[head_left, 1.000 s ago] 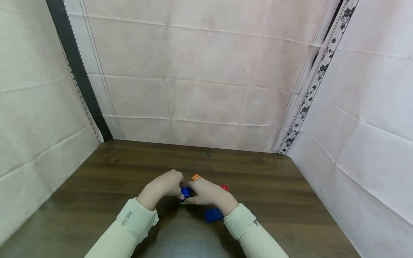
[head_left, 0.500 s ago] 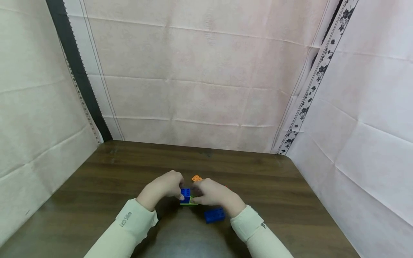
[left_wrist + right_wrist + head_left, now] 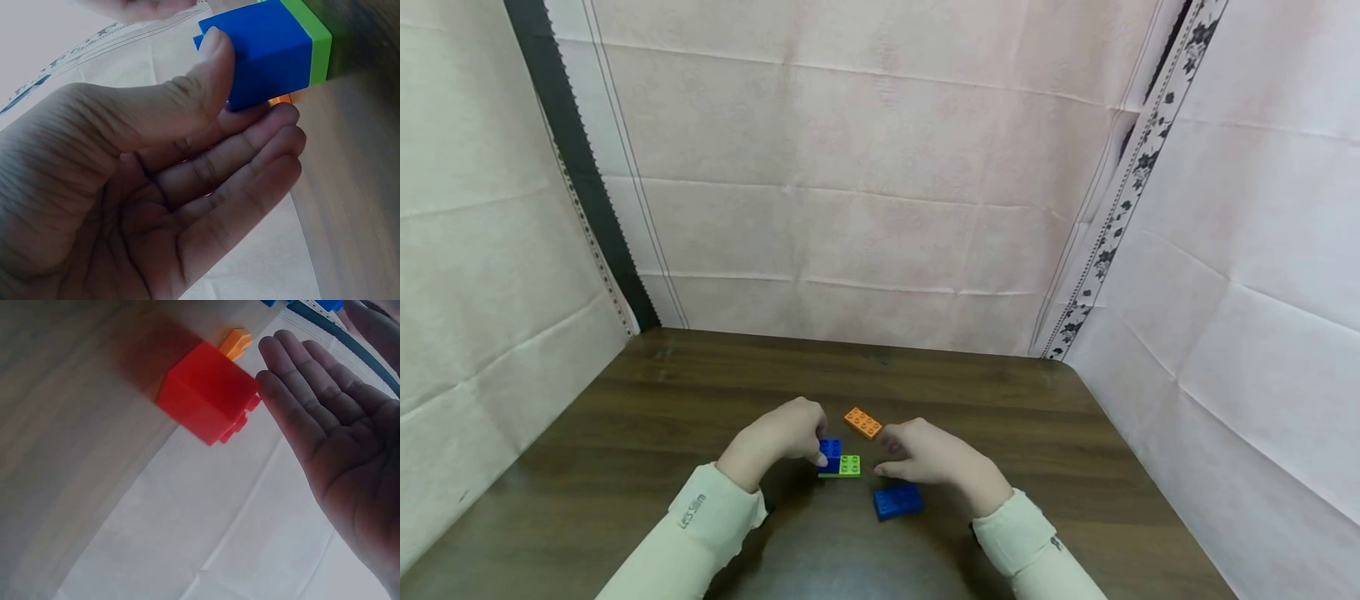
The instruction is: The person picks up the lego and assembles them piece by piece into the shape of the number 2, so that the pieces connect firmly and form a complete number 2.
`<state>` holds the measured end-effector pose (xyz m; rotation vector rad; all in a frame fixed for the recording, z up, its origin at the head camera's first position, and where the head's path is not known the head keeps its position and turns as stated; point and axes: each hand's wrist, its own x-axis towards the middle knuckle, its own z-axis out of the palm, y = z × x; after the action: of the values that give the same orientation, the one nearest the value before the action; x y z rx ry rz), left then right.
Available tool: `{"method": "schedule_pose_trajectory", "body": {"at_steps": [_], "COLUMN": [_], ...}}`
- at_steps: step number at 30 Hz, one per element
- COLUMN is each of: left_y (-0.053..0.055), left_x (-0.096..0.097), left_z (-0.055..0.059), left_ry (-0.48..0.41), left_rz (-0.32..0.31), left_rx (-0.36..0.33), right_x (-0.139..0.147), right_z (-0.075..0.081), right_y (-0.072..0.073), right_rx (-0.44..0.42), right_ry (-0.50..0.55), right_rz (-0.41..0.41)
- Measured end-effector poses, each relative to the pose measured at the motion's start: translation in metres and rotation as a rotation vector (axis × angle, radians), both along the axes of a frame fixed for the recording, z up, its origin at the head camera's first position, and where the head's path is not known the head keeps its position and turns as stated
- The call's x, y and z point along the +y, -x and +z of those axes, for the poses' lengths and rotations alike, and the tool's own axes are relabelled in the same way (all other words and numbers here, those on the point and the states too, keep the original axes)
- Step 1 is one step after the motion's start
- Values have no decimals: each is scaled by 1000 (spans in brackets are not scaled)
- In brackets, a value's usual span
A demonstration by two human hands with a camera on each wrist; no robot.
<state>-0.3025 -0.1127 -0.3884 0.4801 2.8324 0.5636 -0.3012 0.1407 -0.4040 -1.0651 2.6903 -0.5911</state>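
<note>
Plastic like this should handle as light, stiff and hard to break, though I'd expect its smooth walls to slip under a careless pinch. I see the blue toy brick (image 3: pixel 831 454) standing on one end of the lime-green studded base (image 3: pixel 850 465), on the worktop (image 3: pixel 700 383). The left hand (image 3: pixel 777 433) grips it, thumb against a side; I'd favour two opposite walls, below the studs. The right hand (image 3: pixel 928 451) is loosely extended, holding nothing, near the orange brick (image 3: pixel 862 422), the loose blue brick (image 3: pixel 898 502) and the red brick (image 3: pixel 209 394).
</note>
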Motion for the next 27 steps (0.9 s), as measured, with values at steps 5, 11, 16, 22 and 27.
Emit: {"method": "schedule_pose_trajectory", "body": {"at_steps": [5, 11, 16, 22, 27], "left_y": [-1, -2, -1, 0, -1], "left_x": [-1, -1, -1, -1, -2], "left_z": [-1, 1, 0, 0, 0], "left_ry": [-6, -13, -15, -15, -16], "left_rz": [8, 13, 1, -4, 2], "left_rx": [-10, -8, -8, 1, -2], "right_x": [8, 12, 13, 17, 20], "right_z": [-2, -2, -6, -10, -12], "right_y": [-7, -12, -17, -20, -21], "right_rx": [-23, 2, 17, -43, -46], "right_ry": [19, 36, 6, -19, -35], "right_rz": [41, 84, 137, 134, 147]}}
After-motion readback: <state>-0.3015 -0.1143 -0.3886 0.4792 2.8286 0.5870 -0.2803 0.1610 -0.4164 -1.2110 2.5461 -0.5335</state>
